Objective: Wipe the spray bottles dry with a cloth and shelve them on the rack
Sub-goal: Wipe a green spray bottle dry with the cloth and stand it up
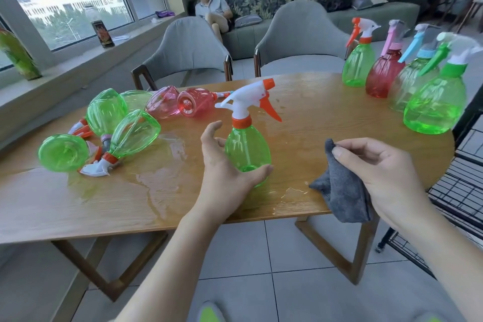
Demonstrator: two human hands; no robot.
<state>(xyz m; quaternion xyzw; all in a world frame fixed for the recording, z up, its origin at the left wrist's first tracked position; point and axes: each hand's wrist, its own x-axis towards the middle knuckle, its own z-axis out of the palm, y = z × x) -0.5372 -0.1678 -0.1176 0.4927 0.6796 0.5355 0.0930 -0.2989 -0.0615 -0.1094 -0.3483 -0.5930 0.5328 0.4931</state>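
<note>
A green spray bottle (pixel 247 149) with a white and orange trigger head stands upright on the wet wooden table (pixel 326 112). My left hand (pixel 222 172) wraps round its lower body, thumb across the front near the base. My right hand (pixel 379 167) pinches a grey cloth (pixel 342 196) that hangs down just right of the bottle, not touching it. Several green and pink bottles (pixel 133 133) lie on their sides at the table's left. Several bottles (pixel 436 104) stand upright at the far right edge. A black wire rack (pixel 460 191) stands right of the table.
Puddles of water (pixel 162 180) spread over the tabletop between the lying bottles and my left hand. Two grey chairs (pixel 300 42) stand behind the table. A person sits on a sofa (pixel 214 13) at the back. A window ledge (pixel 78 60) runs along the left.
</note>
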